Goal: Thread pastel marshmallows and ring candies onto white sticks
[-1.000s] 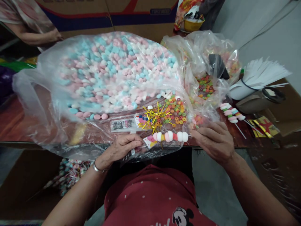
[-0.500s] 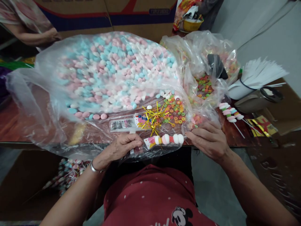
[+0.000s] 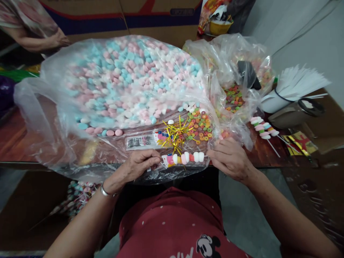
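Note:
Near the table's front edge, a marshmallow skewer (image 3: 192, 157) with white, pink and coloured pieces lies level between my two hands. My left hand (image 3: 135, 165) pinches the left end of a small clear printed bag (image 3: 168, 160), which surrounds at least the skewer's left part. My right hand (image 3: 228, 157) is closed at the skewer's right end, where a bit of stick shows; its fingertips are partly hidden. Just beyond lie gold twist ties (image 3: 176, 134), flat printed bags (image 3: 139, 141) and colourful ring candies (image 3: 200, 125).
A big clear sack of pastel marshmallows (image 3: 129, 79) fills the table's middle. On the right are finished skewers (image 3: 263, 127), a cup of white sticks (image 3: 274, 102), a dark lidded cup (image 3: 285, 114) and bagged ring candies (image 3: 233, 98). Another person's arm (image 3: 40, 41) is at far left.
My right hand has moved left and closed in at the skewer's right end. The skewer has shifted slightly left toward my left hand, which stays nearly in place.

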The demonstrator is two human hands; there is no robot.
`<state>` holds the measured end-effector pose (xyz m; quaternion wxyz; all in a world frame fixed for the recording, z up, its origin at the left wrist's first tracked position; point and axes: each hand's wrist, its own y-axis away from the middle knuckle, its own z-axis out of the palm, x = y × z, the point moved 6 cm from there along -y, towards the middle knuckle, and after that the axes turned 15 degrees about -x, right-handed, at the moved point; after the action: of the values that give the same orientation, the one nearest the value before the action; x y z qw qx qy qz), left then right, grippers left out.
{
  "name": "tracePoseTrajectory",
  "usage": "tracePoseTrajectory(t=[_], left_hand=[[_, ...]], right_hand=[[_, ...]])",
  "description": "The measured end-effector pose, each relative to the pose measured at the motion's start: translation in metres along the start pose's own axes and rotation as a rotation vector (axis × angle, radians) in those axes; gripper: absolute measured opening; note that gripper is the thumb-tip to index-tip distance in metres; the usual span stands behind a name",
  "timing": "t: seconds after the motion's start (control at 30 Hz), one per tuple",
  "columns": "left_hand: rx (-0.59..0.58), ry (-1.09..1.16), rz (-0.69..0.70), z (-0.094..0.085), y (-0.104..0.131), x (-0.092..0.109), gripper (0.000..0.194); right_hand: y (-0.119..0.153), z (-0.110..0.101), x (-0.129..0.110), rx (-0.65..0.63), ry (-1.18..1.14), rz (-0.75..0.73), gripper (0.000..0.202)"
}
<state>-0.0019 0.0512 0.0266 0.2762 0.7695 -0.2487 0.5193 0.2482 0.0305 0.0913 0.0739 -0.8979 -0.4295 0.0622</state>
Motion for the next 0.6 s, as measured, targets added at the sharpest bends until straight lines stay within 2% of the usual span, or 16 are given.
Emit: tracePoseTrajectory(t=[0.1,0.23,0.33,0.6], left_hand=[[0.012,-0.011,0.016,-0.002,0.000,-0.001,0.029],[-0.016,-0.001,0.046,-0.002,-0.001,-0.006,0.028],[-0.022,-0.012,0.065,-0.004,-0.003,-0.010,0.026],[0.034,-0.083,0.112,-0.009,0.000,-0.011,0.023]], right_hand=[[-0.003,0.003,-0.001,-0.043,-0.112,-0.014,0.023],[-0.006,0.002,0.001,-0.029,-0.160,0.043,0.024],[-0.007,0.002,-0.001,-0.043,-0.225,0.023,0.024],[-0.005,0.006,0.001,-0.015,-0.191,0.056,0.022]])
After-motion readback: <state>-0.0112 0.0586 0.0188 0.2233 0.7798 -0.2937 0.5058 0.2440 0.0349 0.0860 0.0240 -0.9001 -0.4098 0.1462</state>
